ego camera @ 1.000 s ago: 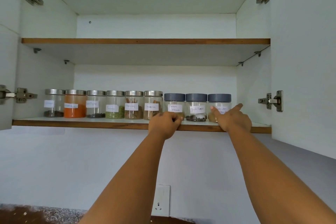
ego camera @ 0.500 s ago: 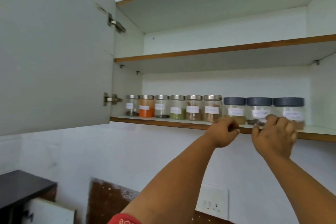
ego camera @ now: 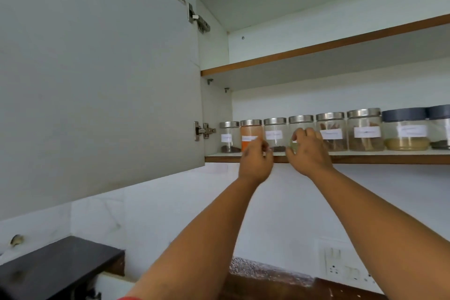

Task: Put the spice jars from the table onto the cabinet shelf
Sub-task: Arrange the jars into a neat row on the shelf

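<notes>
A row of labelled glass spice jars stands on the lower cabinet shelf [ego camera: 389, 159]. From the left come several steel-lidded jars, among them an orange-filled jar [ego camera: 250, 130], then two dark-lidded jars [ego camera: 404, 129]. My right hand [ego camera: 309, 153] reaches up in front of the jar with green contents [ego camera: 300, 122]; thumb and fingers wrap its lower half and hide its label. My left hand [ego camera: 255, 162] is raised beside it with curled fingers, in front of the orange jar's lower right corner. It holds nothing that I can see.
The open left cabinet door [ego camera: 97, 80] hangs close to the left of the jars, on two steel hinges [ego camera: 203, 130]. A bare upper shelf [ego camera: 316, 52] runs above. Below are a white tiled wall, a wall socket [ego camera: 341, 269] and a dark surface [ego camera: 60, 263].
Both hands have slid left along the shelf, from the dark-lidded jars to the orange and green jars. My view has turned left with them, so the right door is out of sight.
</notes>
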`<state>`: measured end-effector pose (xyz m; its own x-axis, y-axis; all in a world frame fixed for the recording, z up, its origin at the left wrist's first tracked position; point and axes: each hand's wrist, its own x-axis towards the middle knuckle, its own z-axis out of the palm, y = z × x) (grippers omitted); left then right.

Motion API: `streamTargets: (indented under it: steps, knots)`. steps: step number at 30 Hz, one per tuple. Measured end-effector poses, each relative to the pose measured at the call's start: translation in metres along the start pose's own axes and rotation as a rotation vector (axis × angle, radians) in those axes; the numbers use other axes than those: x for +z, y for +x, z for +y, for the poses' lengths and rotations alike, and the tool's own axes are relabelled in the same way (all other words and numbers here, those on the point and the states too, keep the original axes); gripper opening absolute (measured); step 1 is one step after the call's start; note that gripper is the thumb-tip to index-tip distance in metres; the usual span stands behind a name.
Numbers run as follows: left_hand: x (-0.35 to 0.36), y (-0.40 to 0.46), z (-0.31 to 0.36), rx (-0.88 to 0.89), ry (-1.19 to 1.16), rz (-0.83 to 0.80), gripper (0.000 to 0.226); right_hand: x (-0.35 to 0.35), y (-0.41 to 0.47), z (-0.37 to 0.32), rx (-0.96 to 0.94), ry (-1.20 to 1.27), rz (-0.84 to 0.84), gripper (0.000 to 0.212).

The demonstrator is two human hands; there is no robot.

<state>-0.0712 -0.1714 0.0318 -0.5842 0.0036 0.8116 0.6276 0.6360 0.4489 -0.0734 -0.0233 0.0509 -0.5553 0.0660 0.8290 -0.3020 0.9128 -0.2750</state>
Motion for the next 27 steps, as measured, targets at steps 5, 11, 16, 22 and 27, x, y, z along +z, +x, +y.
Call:
streamTargets:
  steps: [5,11,16,22,27]
  knots:
    - [-0.045,0.041,-0.074,-0.172,0.063,0.066,0.005,0.053,0.026,-0.051,0.125,0.141,-0.056,0.032]
    - [-0.048,0.096,-0.124,-0.303,0.142,-0.153,0.041,0.099,0.055,-0.090,0.294,0.022,-0.189,0.036]
    - [-0.036,0.122,-0.137,-0.383,0.230,-0.232,0.059,0.121,0.082,-0.111,0.472,0.030,-0.291,0.042]
    - [-0.022,0.159,-0.149,-0.304,0.470,-0.298,0.039,0.147,0.111,-0.113,0.616,0.107,-0.235,0.048]
    - [-0.002,0.182,-0.168,-0.373,0.479,-0.430,0.044,0.173,0.137,-0.105,0.649,0.070,-0.310,0.090]
